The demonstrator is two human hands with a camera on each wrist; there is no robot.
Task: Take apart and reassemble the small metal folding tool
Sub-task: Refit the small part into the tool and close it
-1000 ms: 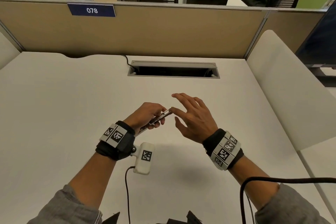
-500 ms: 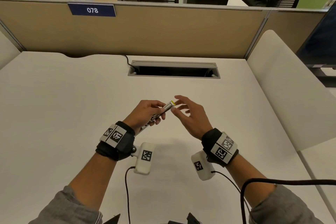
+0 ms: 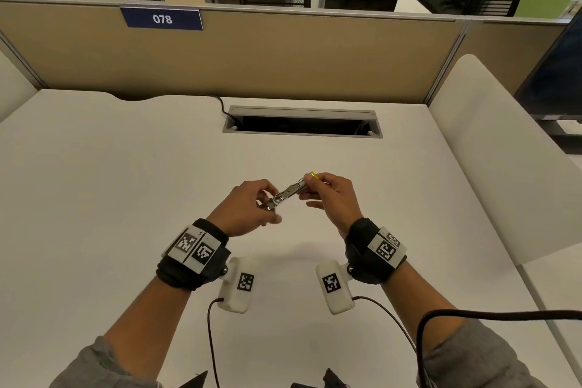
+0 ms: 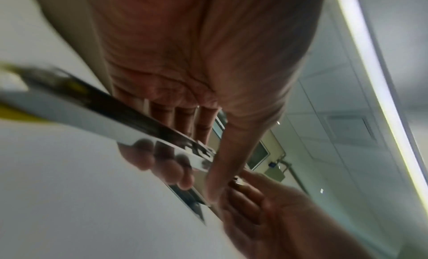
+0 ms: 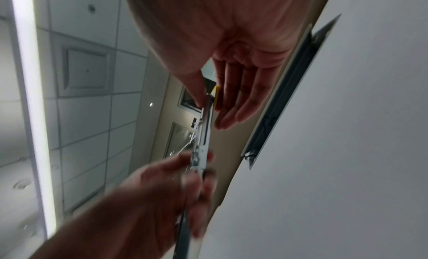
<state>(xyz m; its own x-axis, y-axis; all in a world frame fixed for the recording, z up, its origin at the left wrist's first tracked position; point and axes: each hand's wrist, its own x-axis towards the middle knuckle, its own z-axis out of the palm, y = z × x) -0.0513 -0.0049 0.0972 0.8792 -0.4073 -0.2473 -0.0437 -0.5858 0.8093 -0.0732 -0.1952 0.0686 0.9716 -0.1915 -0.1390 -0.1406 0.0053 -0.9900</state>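
The small metal folding tool [image 3: 288, 193] is a slim shiny bar with a yellow tip [image 3: 313, 174], held in the air above the desk between both hands. My left hand [image 3: 252, 201] grips its near end, fingers curled round it. My right hand [image 3: 327, 195] pinches the far end by the yellow tip between thumb and fingers. The left wrist view shows the tool [image 4: 129, 123] crossing my left fingers [image 4: 162, 164], blurred. In the right wrist view the tool [image 5: 202, 134] runs from my thumb down to the left hand [image 5: 162, 189].
The white desk [image 3: 126, 198] has an open cable slot [image 3: 302, 124] at the back, a tan partition [image 3: 283, 57] behind it and a white side panel [image 3: 488, 167] on the right. Wrist camera cables [image 3: 211, 340] trail toward the near edge.
My right hand has gone from open fingers touching the tool's tip to pinching it. The tool has lifted slightly and now spans both hands.
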